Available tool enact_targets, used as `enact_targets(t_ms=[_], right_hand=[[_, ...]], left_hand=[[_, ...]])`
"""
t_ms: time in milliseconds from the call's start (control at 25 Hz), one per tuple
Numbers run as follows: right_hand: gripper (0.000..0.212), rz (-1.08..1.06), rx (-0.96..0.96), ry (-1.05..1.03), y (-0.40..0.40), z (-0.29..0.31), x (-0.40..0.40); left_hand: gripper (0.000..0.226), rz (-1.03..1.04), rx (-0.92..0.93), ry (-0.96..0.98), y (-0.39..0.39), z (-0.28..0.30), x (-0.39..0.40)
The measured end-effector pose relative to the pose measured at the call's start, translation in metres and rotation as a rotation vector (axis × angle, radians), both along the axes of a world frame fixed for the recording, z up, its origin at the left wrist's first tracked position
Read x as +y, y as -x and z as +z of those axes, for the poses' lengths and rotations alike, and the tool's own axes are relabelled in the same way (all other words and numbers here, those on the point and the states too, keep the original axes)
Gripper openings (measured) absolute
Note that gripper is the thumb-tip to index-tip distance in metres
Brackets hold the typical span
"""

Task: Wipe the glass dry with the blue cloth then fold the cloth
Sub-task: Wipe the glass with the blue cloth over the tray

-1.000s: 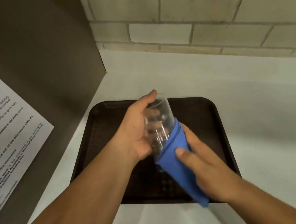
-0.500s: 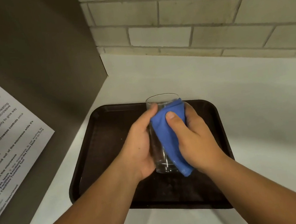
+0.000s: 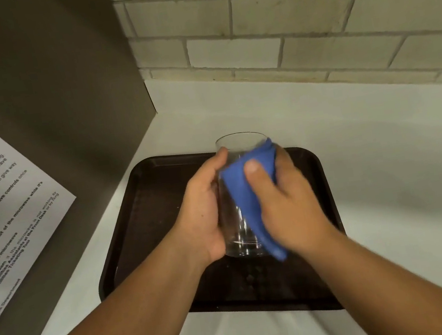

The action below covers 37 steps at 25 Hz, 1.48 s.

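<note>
A clear drinking glass [image 3: 235,148] stands upright above the dark brown tray [image 3: 151,206], its open mouth facing up. My left hand [image 3: 202,213] grips the glass on its left side. My right hand [image 3: 284,198] presses the blue cloth [image 3: 242,192] against the near and right side of the glass, thumb on top of the cloth. A tail of cloth hangs down past the base of the glass. Whether the glass rests on the tray or is held just above it, I cannot tell.
The tray lies on a white counter [image 3: 384,157] in a corner. A dark appliance wall [image 3: 47,107] with a printed paper notice [image 3: 0,214] stands close on the left. A pale brick wall [image 3: 293,27] runs along the back.
The glass went from tilted to upright. My right hand and the cloth moved from the lower end of the glass up along its side toward the rim.
</note>
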State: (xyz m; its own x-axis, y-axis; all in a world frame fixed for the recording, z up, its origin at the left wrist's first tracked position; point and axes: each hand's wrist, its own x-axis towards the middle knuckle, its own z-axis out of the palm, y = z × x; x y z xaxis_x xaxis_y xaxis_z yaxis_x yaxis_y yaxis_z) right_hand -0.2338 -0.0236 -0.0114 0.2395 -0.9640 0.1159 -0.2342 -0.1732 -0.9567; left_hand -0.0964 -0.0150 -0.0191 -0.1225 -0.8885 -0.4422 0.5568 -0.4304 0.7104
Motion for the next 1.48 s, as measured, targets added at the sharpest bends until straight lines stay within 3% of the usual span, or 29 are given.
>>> enact_targets(t_ms=[80,160,240,320,520,600,800,1080,1160,1240,1320,1400,1480], right_hand=[[0.024,-0.088,-0.062,-0.11,0.007,0.007,-0.019],[0.027,0.025,-0.067,-0.142,0.015,0.0,-0.005],[0.055,0.234,0.05,-0.12,0.013,-0.006,0.028],[0.074,0.246,0.116,-0.026,0.011,-0.011,0.034],[0.034,-0.043,-0.067,-0.072,0.009,0.015,-0.011],[0.024,-0.074,-0.081,-0.077,0.007,0.012,-0.015],[0.044,-0.151,-0.114,-0.054,0.002,0.003,-0.016],[0.033,-0.204,-0.092,-0.074,0.003,0.006,-0.024],[0.027,-0.112,-0.076,-0.15,0.012,0.004,-0.023],[0.022,0.129,-0.062,-0.157,0.022,-0.001,-0.012],[0.043,0.29,-0.004,-0.088,0.025,-0.007,0.005],[0.046,0.228,0.043,-0.017,0.019,-0.008,0.01],[0.034,0.02,0.077,0.031,0.009,-0.002,0.001]], left_hand=[[0.067,-0.023,0.069,0.001,-0.001,0.003,-0.001],[0.068,0.005,0.077,-0.027,-0.004,0.004,-0.005],[0.066,0.06,0.016,-0.058,-0.007,0.002,-0.007],[0.066,0.055,-0.047,-0.054,-0.005,-0.001,-0.005],[0.073,-0.038,0.078,0.049,0.002,0.007,-0.001],[0.072,-0.047,0.022,0.075,0.004,0.009,-0.004],[0.062,-0.017,-0.091,0.047,0.006,0.013,-0.004],[0.062,-0.01,-0.003,0.025,0.01,0.014,-0.004],[0.068,0.017,0.0,-0.032,0.008,0.012,-0.006],[0.073,0.081,-0.015,-0.09,0.003,0.012,-0.011],[0.07,0.124,-0.075,-0.105,0.001,0.011,-0.014],[0.063,0.114,-0.141,-0.071,0.003,0.011,-0.013],[0.063,0.06,-0.142,-0.037,0.006,0.013,-0.011]])
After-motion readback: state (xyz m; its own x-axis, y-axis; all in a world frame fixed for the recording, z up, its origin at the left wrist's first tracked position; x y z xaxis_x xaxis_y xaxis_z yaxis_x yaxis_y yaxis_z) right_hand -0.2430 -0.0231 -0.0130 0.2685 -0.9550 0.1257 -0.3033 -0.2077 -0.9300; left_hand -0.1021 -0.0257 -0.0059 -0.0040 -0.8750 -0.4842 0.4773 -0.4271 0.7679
